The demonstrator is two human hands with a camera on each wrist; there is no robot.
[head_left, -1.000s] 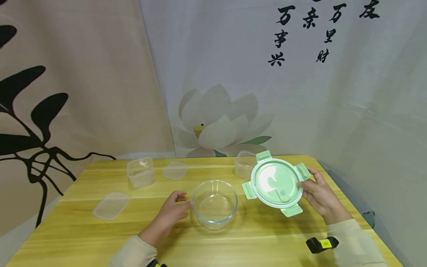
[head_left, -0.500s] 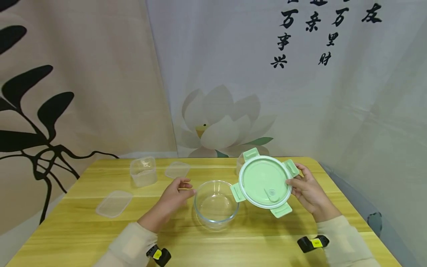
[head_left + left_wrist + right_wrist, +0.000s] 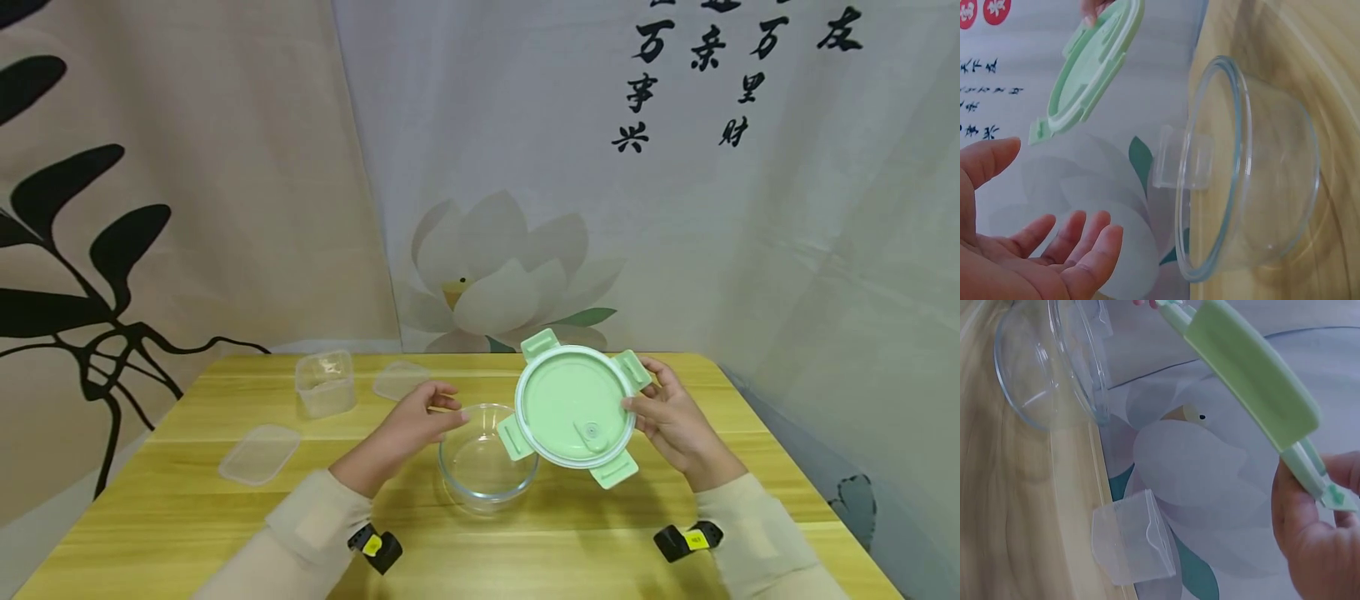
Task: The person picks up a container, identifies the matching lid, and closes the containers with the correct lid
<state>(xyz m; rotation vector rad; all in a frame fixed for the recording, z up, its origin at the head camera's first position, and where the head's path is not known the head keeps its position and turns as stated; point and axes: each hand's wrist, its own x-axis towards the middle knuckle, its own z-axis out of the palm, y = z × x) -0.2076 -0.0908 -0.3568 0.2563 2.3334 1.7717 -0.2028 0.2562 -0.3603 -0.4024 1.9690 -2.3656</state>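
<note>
My right hand point(image 3: 678, 429) grips the rim of a round green lid point(image 3: 576, 408) with side flaps, thumb on its face. The lid is tilted in the air over the right part of a clear round glass bowl point(image 3: 483, 493), which stands uncovered on the table. Above the bowl's left rim hovers my left hand point(image 3: 408, 425), its fingers loosely bent around nothing. In the left wrist view this hand point(image 3: 1041, 250) is apart from both the lid point(image 3: 1085, 84) and the bowl point(image 3: 1279, 181). Seen edge-on, the lid point(image 3: 1250, 375) fills part of the right wrist view.
On the wooden table point(image 3: 480, 554), a clear plastic box point(image 3: 326, 385) stands at the back left, with two flat clear lids point(image 3: 260, 455) lying near it. Another clear box point(image 3: 1135, 540) at the back is hidden by the green lid in the head view. A printed curtain hangs behind.
My right hand has carried the green lid leftward, partly over the bowl. My left hand has moved up and right from beside the bowl to above its rim.
</note>
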